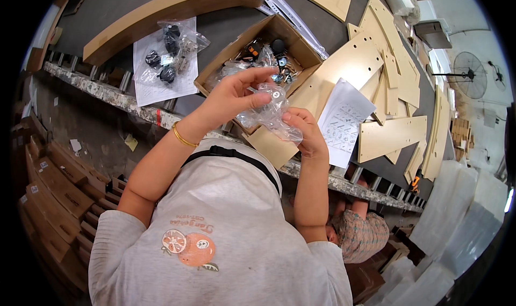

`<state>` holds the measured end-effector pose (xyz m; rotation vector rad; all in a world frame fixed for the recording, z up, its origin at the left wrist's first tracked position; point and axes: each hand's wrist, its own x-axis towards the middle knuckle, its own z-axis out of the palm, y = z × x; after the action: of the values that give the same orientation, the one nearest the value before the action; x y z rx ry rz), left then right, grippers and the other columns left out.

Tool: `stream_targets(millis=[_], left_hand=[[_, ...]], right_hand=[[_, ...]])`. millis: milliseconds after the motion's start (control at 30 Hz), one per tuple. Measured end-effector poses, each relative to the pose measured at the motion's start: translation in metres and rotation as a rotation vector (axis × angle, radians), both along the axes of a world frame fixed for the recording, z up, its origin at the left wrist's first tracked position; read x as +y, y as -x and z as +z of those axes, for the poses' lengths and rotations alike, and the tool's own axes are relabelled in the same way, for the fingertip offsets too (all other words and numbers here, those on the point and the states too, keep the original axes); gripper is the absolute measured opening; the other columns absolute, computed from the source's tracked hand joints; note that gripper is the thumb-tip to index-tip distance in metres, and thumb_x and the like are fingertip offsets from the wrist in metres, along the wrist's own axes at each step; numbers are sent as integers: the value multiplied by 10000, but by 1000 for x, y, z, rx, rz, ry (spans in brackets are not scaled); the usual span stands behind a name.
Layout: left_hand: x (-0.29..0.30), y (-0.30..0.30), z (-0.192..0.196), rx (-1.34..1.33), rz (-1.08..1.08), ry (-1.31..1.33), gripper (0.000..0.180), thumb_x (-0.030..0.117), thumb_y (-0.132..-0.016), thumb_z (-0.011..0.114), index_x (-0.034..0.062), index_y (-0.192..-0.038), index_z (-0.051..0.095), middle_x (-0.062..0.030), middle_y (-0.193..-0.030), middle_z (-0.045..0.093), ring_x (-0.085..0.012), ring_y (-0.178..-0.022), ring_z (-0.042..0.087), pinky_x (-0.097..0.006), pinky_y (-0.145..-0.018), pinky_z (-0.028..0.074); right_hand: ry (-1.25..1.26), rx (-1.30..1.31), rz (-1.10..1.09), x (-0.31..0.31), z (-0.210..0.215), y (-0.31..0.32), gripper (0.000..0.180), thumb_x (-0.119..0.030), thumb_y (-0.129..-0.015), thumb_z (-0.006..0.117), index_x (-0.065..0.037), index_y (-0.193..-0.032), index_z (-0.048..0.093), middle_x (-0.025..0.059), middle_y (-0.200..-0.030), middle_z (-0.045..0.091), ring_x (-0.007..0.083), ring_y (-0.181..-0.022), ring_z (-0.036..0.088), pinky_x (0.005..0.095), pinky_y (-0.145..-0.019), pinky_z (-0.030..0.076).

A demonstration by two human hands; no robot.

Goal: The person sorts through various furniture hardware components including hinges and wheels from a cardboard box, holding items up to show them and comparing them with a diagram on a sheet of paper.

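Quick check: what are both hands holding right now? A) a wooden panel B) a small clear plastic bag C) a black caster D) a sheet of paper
B: the left hand and right hand pinch a small clear plastic bag between them, above the open cardboard box.

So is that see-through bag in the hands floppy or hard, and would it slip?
Probably floppy: the clear plastic bag crumples and sags between the left hand and right hand. It likely feels light, since fingertips alone hold it up. The shiny film might be a bit slippery, and the small round part inside could slide around.
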<state>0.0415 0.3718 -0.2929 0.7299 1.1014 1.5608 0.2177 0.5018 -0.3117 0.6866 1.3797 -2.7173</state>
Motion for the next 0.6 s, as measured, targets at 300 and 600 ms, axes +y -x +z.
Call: stream_targets(millis=[300,600], left_hand=[[-38,-24,-1,-33,349,55,340,9,-772,651,27,-1099,563,-10,-905,555,-61,-784,539,-190,-656,462],[-71,-10,-21,-607,775,246,354,39,-816,595,42,-1150,478,-66,-1000,535,-121,-781,552,-212,-650,473]], right_hand=[[-105,12,-546,-64,-3,12,210,-24,-816,600,46,-1013,584,99,-959,622,174,-808,597,285,-661,507],[-349,-253,-541,-57,-17,8,148,-110,-786,688,-12,-717,601,21,-603,565,70,-519,481,192,-485,376]])
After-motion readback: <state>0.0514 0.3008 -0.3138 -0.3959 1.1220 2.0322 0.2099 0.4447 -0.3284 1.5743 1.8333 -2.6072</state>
